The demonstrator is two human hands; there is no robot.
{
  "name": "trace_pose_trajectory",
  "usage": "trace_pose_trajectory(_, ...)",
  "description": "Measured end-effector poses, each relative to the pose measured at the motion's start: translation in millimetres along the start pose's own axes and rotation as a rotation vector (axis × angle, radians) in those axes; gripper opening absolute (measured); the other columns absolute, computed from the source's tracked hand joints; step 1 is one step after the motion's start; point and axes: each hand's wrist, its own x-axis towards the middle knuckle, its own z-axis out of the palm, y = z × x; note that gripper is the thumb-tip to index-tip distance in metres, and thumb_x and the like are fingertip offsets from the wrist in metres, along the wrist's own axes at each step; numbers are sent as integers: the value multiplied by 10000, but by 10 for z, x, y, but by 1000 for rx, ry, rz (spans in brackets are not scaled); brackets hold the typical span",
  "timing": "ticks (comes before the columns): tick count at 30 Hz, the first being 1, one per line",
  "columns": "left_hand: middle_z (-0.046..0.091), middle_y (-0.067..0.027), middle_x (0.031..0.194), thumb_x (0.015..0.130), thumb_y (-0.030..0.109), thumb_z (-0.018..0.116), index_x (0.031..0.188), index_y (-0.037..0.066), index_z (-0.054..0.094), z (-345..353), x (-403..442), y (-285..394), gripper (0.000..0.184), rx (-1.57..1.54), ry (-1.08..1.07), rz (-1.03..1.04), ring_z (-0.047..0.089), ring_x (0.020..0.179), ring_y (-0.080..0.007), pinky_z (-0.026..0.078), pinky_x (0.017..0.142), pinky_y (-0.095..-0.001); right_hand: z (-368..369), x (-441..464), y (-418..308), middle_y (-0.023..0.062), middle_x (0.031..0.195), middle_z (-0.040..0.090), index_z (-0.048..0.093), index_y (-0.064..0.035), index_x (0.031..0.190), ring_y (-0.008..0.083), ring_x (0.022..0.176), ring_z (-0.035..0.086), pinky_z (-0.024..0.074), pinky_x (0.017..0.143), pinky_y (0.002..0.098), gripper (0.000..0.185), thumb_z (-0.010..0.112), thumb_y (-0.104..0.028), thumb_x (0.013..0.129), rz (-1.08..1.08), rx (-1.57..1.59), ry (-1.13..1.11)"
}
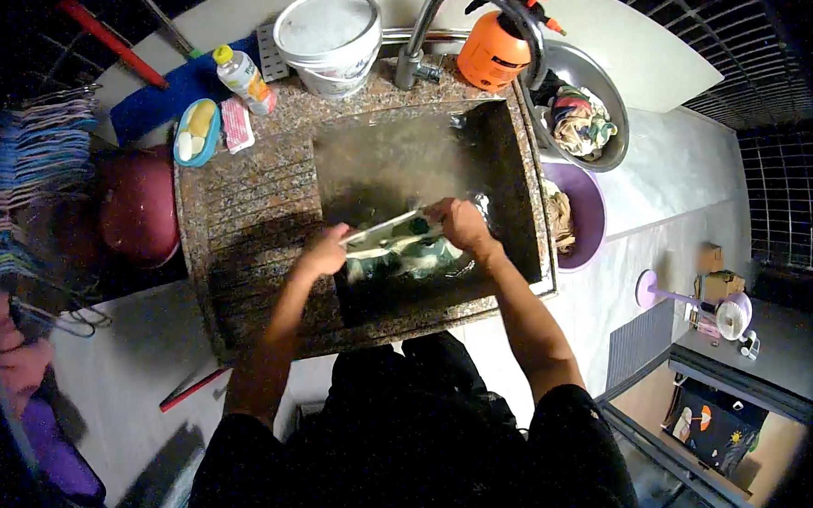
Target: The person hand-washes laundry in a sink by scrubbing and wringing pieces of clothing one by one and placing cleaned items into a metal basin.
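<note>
A white and dark green cloth (pixel 406 254) is stretched between my two hands over the water in the stone sink (pixel 530 182). Its upper edge is pulled into a taut pale band. My left hand (pixel 323 251) grips the left end near the ribbed washboard slope (pixel 252 209). At the right end, my right hand (pixel 461 224) is closed on the cloth near the sink's middle. The lower part of the cloth hangs into cloudy water.
Behind the sink stand a white bucket (pixel 330 43), a faucet (pixel 410 68) and an orange sprayer (pixel 493 52). A bottle (pixel 245 80) and a soap dish (pixel 196 133) sit at left. A metal basin (pixel 615 127) and purple tub (pixel 592 218) hold cloths at right.
</note>
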Motion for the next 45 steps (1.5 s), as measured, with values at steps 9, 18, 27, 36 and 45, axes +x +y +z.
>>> trace_pose_trajectory(9, 669, -119, 1087, 885, 14, 567, 1199, 31, 610, -1669, -1383, 1379, 317, 213, 300, 509, 625, 1039, -229, 488, 922, -353, -2073, -727, -1671, 184, 1010, 699, 706, 4, 1078, 343, 957, 694, 570, 811, 384, 467, 411, 158, 749, -441, 37, 434)
trace_pose_trajectory(18, 613, 4, 853, 942, 40, 605, 1206, 96, 562, -2294, -2473, 2299, 273, -302, 337, 657, 604, 758, -52, 474, 598, -188, -2947, -1259, -2559, 106, 1165, 672, 608, -20, 1288, 224, 1153, 622, 490, 1021, 342, 652, 367, 199, 723, -650, 247, 609)
trace_pose_trajectory(27, 636, -34, 1085, 954, 144, 633, 1222, 113, 572, -1314, -861, 1378, 277, -1303, 150, 369, 638, 993, -175, 568, 818, -358, -1608, -469, -1543, 204, 1436, 499, 402, -69, 1495, 336, 1350, 473, 373, 1130, 383, 795, 560, 121, 739, -463, 241, 451)
trace_pose_trajectory(36, 595, -170, 1048, 940, 122, 595, 1268, 195, 590, 540, 646, 254, 337, -186, 593, 312, 585, 993, -415, 509, 845, -463, 535, 256, -629, 276, 1351, 495, 262, -234, 1557, 491, 1152, 571, 513, 939, 524, 823, 654, -135, 841, 232, 83, 134)
trace_pose_trajectory(45, 488, -305, 1404, 991, 356, 519, 1451, 124, 466, 1619, 1639, -766, 517, 77, 397, -122, 544, 1217, -478, 503, 973, -517, 1428, 483, -77, 276, 1568, 297, 249, -205, 1564, 467, 1385, 406, 410, 1072, 563, 784, 625, -291, 881, 323, -20, -267)
